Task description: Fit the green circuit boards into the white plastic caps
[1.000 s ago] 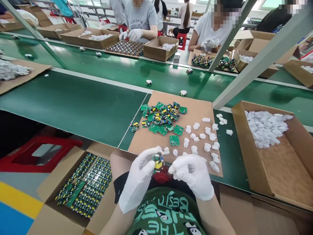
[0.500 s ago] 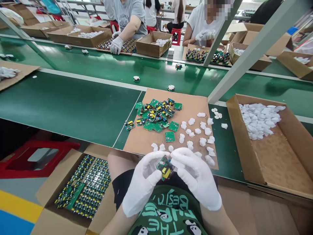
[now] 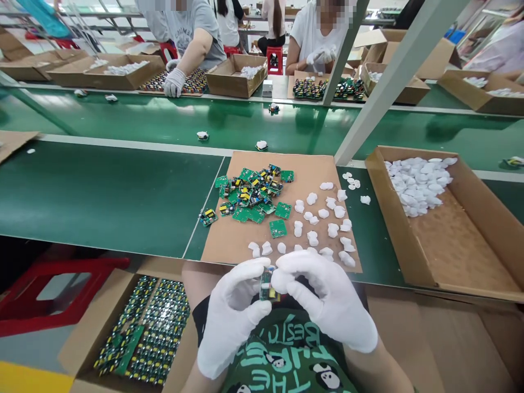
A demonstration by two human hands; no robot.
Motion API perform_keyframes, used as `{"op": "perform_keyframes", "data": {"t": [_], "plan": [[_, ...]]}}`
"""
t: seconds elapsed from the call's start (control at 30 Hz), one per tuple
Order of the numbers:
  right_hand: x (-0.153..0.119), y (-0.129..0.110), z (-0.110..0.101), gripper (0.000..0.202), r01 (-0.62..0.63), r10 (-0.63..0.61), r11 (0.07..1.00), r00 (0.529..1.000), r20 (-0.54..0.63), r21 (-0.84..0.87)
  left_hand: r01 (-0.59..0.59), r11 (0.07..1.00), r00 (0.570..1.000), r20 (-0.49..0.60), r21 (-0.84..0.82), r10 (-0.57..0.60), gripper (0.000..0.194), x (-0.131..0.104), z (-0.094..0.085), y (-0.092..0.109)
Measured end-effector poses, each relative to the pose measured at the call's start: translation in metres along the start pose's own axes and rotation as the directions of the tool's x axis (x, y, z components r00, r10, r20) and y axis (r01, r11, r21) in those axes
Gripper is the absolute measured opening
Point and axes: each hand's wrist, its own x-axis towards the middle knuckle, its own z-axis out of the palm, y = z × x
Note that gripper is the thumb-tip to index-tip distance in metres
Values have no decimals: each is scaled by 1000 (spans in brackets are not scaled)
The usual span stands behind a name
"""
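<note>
A small green circuit board (image 3: 266, 287) with a yellow component is held up in front of my shirt, between my white-gloved hands. My left hand (image 3: 233, 316) grips it by its edges between thumb and fingers. The bent fingertips of my right hand (image 3: 327, 300) close on its right side and hide part of it. Just beyond lies a cardboard sheet (image 3: 313, 169) bearing a pile of circuit boards (image 3: 256, 191) at its left. Several crumpled white pads (image 3: 333, 230) are spread over its right side.
To the right, a cardboard box (image 3: 470, 262) holds a heap of white pads (image 3: 417, 183). Down left, an open carton (image 3: 98, 311) is packed with boards, near a red stool (image 3: 82, 267). A slanted post (image 3: 393, 82) rises by the green conveyor (image 3: 164, 117); co-workers sit across it.
The circuit board has been turned between my hands, so its yellow component shows less. My view has shifted, and boards on the conveyor appear further left.
</note>
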Motion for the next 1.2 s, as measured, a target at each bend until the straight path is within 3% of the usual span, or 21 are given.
{"op": "perform_keyframes", "data": {"t": [0.17, 0.27, 0.37, 0.53, 0.9, 0.97, 1.07, 1.13, 1.2], "plan": [[3, -1, -4, 15, -4, 4, 1000, 995, 97, -9, -47, 998, 998, 47, -53, 49, 37, 2, -2, -1], [2, 2, -3, 14, -147, 138, 987, 982, 126, 66, -76, 996, 996, 50, -36, 77, 41, -1, -4, -3], [1, 3, 1, 12, -255, 238, 955, 964, 117, 152, -103, 995, 994, 33, 3, 103, 44, -4, -6, -6], [3, 0, 5, 11, -320, 319, 896, 946, 57, 309, -91, 996, 996, 14, 12, 91, 44, -7, -7, -9], [-5, 3, 14, 8, -335, 352, 905, 936, -18, 263, -143, 989, 987, 76, 46, 140, 46, -2, -8, -16], [-7, 4, 19, 4, -286, 302, 938, 951, -57, 197, -148, 988, 988, 52, 37, 146, 44, -2, -6, -17], [-8, 8, 25, 9, -16, 27, 998, 986, -167, 66, -196, 980, 980, -22, 15, 196, 41, -2, -1, -18], [-8, 12, 28, 10, 154, -149, 988, 971, -189, 10, -236, 972, 970, -55, 21, 236, 40, -5, 2, -20], [-7, 14, 29, 19, 234, -232, 972, 959, -160, -7, -270, 962, 960, -66, 32, 272, 38, -8, 4, -22]]}}
